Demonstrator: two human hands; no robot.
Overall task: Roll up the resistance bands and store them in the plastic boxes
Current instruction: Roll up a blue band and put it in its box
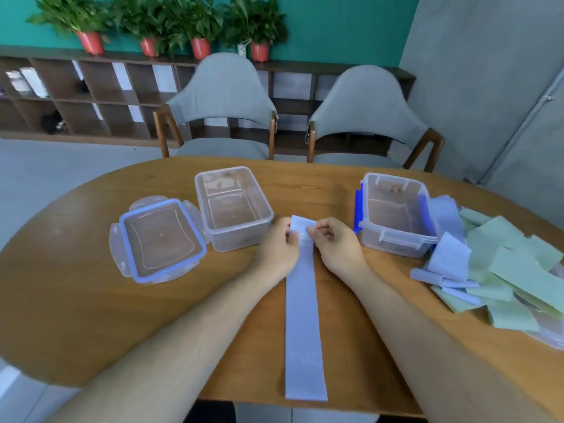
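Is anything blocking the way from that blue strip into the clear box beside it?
Nothing visible. The left hand and right hand pinch the blue band; the clear box beside them stands open, its lid lying farther left.

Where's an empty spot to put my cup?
Bare table lies in front of the lid, at the near left. Another gap sits between the left box and the right box, beyond the left hand and right hand pinching the blue band. The right side is crowded: a pile of bands.
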